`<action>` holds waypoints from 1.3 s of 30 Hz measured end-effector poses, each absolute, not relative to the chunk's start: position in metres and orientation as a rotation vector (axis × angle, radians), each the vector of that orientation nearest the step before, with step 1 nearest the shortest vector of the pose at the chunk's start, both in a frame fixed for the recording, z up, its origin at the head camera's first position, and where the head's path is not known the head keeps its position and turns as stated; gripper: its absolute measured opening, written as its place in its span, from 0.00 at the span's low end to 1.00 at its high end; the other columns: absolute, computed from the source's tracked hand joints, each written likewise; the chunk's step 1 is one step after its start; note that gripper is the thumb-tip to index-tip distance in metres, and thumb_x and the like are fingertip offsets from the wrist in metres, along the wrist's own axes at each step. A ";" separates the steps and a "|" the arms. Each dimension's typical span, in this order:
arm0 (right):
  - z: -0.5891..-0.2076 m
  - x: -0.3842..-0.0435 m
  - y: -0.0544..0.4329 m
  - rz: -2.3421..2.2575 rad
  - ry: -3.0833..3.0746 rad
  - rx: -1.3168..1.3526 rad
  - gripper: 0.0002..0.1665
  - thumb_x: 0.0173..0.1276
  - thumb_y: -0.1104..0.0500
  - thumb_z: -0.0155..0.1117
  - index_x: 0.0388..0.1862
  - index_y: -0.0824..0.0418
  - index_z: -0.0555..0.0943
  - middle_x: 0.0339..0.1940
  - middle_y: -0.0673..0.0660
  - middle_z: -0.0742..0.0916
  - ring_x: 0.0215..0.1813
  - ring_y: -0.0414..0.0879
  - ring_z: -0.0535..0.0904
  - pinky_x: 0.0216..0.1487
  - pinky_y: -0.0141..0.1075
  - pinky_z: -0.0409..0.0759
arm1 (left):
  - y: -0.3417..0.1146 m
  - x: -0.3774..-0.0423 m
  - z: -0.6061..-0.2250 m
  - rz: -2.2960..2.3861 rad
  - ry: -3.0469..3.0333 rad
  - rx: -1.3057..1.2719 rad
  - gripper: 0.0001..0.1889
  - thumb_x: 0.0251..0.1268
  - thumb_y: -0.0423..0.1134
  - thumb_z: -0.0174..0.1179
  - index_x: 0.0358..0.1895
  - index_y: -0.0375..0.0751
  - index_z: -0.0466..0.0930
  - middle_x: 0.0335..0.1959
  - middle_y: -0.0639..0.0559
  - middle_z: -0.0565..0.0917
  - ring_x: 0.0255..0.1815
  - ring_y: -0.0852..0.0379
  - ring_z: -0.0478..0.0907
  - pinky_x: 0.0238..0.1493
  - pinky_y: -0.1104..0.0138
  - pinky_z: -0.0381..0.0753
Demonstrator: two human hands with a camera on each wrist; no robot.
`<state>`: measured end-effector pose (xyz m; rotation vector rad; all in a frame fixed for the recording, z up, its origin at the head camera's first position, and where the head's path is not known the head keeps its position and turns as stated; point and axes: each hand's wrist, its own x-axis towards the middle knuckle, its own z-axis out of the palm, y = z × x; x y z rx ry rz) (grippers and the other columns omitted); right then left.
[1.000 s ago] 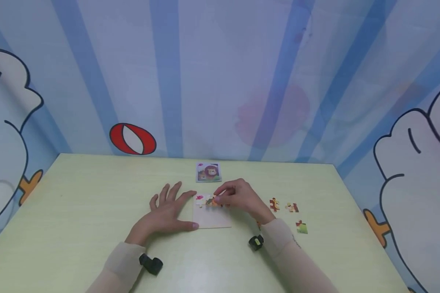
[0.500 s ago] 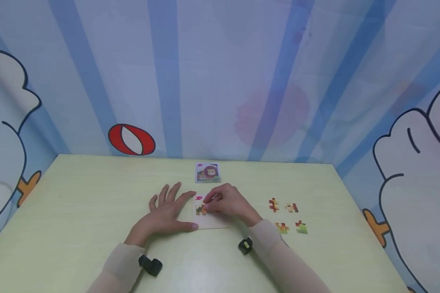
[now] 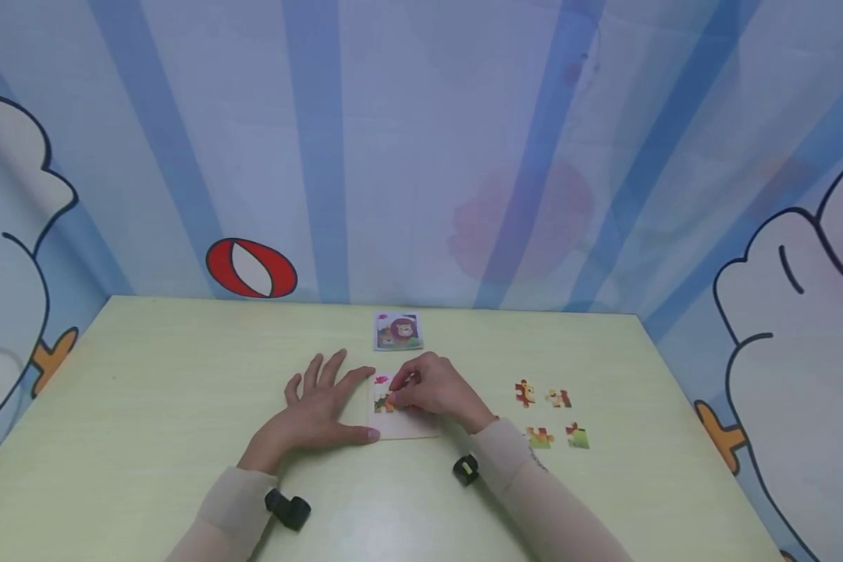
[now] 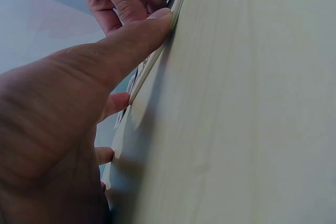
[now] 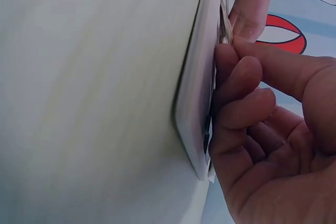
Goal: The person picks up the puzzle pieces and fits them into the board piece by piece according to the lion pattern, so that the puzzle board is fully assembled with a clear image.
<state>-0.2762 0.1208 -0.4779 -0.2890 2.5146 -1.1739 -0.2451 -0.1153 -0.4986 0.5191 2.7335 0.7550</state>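
Note:
A white puzzle board (image 3: 402, 425) lies on the table with pieces along its top and left parts. My left hand (image 3: 319, 410) is spread at its left side, index fingertip at the upper left corner and thumb at the lower left one. Over the board, my right hand (image 3: 435, 390) pinches a puzzle piece (image 3: 382, 403) with orange and green print, at the left below the pink-marked piece (image 3: 382, 380). The right fingers cover part of that piece and the top row. In the right wrist view, thumb and index finger pinch a thin edge (image 5: 228, 27).
Several loose puzzle pieces lie to the right, among them a lion-coloured piece (image 3: 525, 393) and a green-cornered piece (image 3: 578, 435). A lion picture card (image 3: 397, 332) lies behind the board. A printed fabric backdrop (image 3: 407, 156) rises at the table's (image 3: 183, 375) far edge.
My right hand has moved left and slightly toward me with the puzzle piece, from the board's top row to its left side, then nearly stopped. The left hand stays in place.

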 end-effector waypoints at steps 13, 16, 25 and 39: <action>-0.475 -0.276 0.115 -1.066 2.578 -0.317 0.04 0.66 0.58 0.79 0.34 0.54 0.89 0.19 0.46 0.83 0.24 0.39 0.74 0.27 0.31 0.70 | -0.115 -0.245 -0.498 0.765 2.724 0.506 0.52 0.57 0.67 0.74 0.84 0.60 0.61 0.91 0.37 0.43 0.90 0.25 0.32 0.78 0.20 0.36; -0.475 -0.276 0.116 -1.067 2.578 -0.335 0.05 0.66 0.57 0.79 0.35 0.54 0.89 0.19 0.46 0.83 0.24 0.39 0.75 0.28 0.31 0.71 | -0.115 -0.245 -0.498 0.759 2.724 0.503 0.52 0.57 0.67 0.74 0.84 0.61 0.61 0.91 0.37 0.43 0.90 0.25 0.32 0.78 0.20 0.36; -0.474 -0.276 0.128 -1.145 2.528 -0.452 0.05 0.69 0.54 0.78 0.40 0.52 0.90 0.24 0.46 0.88 0.27 0.39 0.78 0.31 0.32 0.75 | -0.115 -0.245 -0.499 0.764 2.720 0.505 0.53 0.57 0.68 0.75 0.84 0.61 0.61 0.91 0.37 0.43 0.90 0.25 0.31 0.78 0.21 0.36; -0.460 -0.271 0.177 -1.292 2.496 -0.280 0.11 0.74 0.58 0.73 0.52 0.56 0.90 0.41 0.55 0.93 0.34 0.49 0.89 0.34 0.39 0.85 | -0.115 -0.244 -0.498 0.763 2.730 0.511 0.53 0.57 0.67 0.75 0.84 0.59 0.61 0.91 0.37 0.43 0.90 0.25 0.32 0.78 0.21 0.37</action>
